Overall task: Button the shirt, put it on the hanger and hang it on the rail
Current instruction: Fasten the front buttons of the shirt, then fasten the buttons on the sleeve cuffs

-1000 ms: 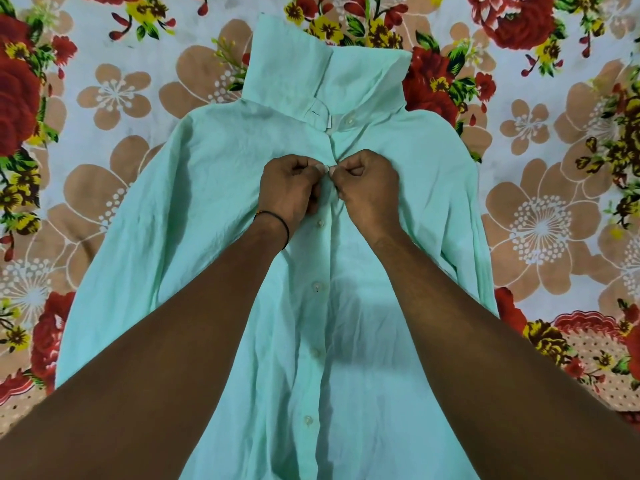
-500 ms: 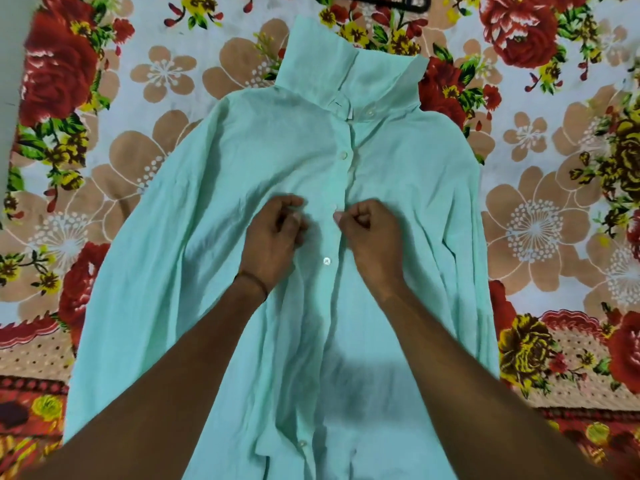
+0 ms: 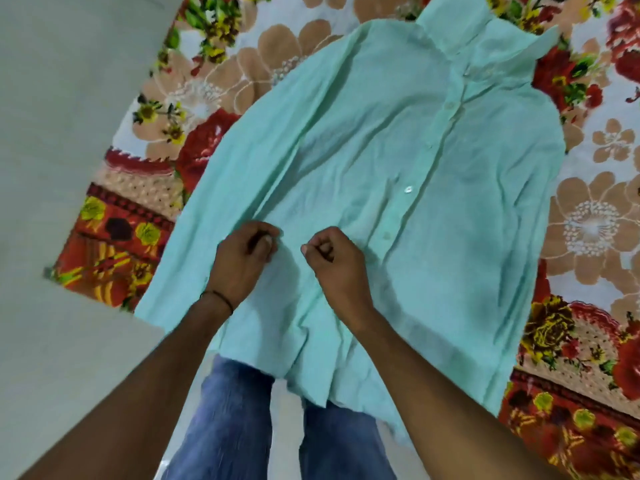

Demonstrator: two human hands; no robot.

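fingers (image 3: 266, 242) of the left hand (image 3: 242, 261) are curled in tight, thumb against forefinger, and the right hand (image 3: 334, 265) is curled the same way. both sit low on the shirt (image 3: 363, 150), just left of its button line. whether either one pinches a fold of cloth i cannot tell, as the picture is blurred there.

the shirt lies flat, front up, on the bed's floral sheet (image 3: 595, 230). its collar (image 3: 485, 32) is at the far right, and its hem hangs off the near edge over the person's jeans (image 3: 228, 410).

the likely slip from here is a button pushed into the wrong hole. the lower front is creased and bunched between the hands, so the two edges may not line up, and the shirt would then hang crooked. the overhanging hem could also drag the cloth off the bed if it is tugged.

counted: one shirt, two hands and four buttons showing along the placket, the brightest being the third (image 3: 408, 189). there is one thin band (image 3: 216, 296) on the left wrist. no hanger or rail is in view. grey floor (image 3: 69, 133) lies to the left.
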